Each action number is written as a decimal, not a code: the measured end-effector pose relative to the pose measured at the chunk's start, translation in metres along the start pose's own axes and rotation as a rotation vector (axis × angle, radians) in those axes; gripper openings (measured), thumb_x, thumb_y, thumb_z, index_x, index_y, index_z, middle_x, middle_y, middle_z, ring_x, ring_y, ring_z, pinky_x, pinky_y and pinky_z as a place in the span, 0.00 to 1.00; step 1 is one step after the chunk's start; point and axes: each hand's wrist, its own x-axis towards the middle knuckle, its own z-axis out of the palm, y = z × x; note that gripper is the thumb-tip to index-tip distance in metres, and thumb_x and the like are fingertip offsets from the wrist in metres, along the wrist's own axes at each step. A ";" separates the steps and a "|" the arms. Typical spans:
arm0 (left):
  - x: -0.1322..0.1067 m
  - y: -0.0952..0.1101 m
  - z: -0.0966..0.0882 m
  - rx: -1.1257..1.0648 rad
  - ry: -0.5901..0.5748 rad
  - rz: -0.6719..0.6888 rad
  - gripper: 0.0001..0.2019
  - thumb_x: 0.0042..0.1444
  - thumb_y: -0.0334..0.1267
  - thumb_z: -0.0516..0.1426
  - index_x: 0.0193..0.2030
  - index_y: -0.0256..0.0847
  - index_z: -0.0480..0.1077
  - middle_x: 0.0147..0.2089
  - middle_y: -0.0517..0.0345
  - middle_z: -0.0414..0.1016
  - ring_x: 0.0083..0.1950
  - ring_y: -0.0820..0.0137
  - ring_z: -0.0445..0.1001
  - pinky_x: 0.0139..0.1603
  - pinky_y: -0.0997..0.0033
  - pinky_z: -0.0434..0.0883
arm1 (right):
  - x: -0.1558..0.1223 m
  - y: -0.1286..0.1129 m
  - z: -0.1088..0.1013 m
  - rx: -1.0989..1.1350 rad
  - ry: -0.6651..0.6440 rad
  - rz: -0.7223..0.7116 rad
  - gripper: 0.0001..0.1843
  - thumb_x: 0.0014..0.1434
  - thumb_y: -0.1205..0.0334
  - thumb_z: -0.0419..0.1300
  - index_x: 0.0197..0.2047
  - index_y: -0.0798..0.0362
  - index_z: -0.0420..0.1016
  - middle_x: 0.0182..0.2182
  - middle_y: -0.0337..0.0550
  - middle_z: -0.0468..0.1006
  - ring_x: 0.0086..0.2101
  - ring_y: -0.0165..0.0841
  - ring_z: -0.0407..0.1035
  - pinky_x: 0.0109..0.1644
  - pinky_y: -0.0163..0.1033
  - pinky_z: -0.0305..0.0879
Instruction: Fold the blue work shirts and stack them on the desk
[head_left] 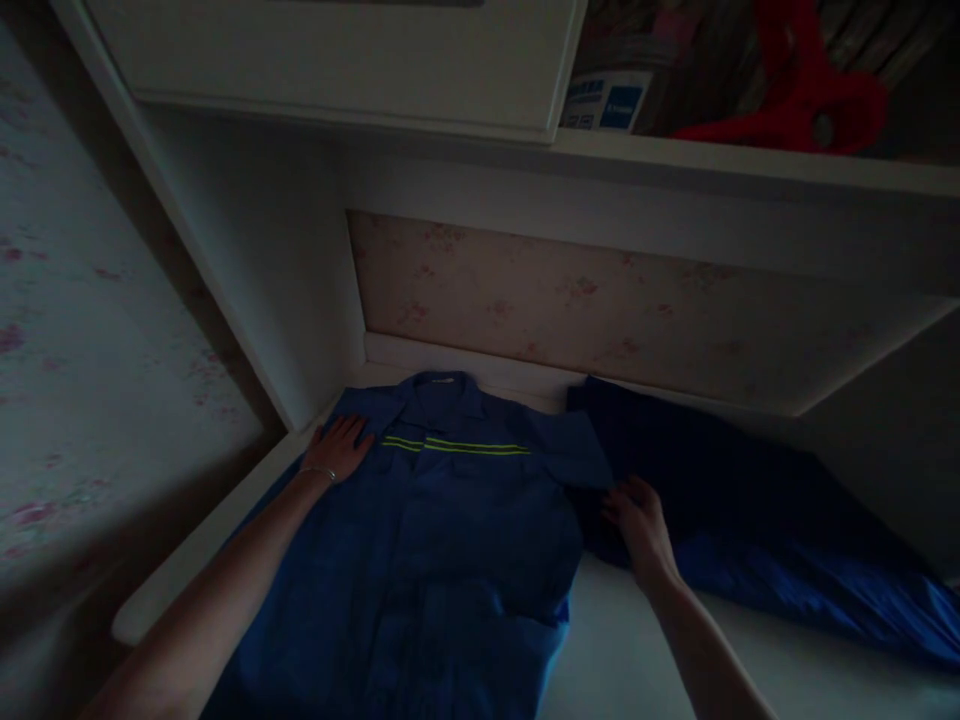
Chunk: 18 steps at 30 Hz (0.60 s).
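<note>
A blue work shirt with a yellow-green chest stripe lies flat, collar toward the wall, on a white surface. My left hand rests open, fingers flat, on the shirt's left shoulder; a thin bracelet circles the wrist. My right hand presses on the fabric at the right shoulder, where the sleeve spreads out to the right. Its fingers are curled down into the cloth; the dim light hides whether they pinch it.
The surface sits in a white alcove with floral wallpaper behind. A white side panel stands at the left. Overhead, a shelf carries a red plastic item and a blue-and-white package.
</note>
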 end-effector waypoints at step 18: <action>0.068 -0.048 0.010 0.077 -0.012 0.071 0.37 0.63 0.57 0.36 0.70 0.33 0.53 0.73 0.45 0.50 0.72 0.54 0.49 0.70 0.53 0.48 | -0.134 -0.030 0.065 -0.666 -1.901 -0.162 0.14 0.56 0.49 0.64 0.38 0.51 0.78 0.29 0.35 0.77 0.28 0.29 0.71 0.26 0.30 0.62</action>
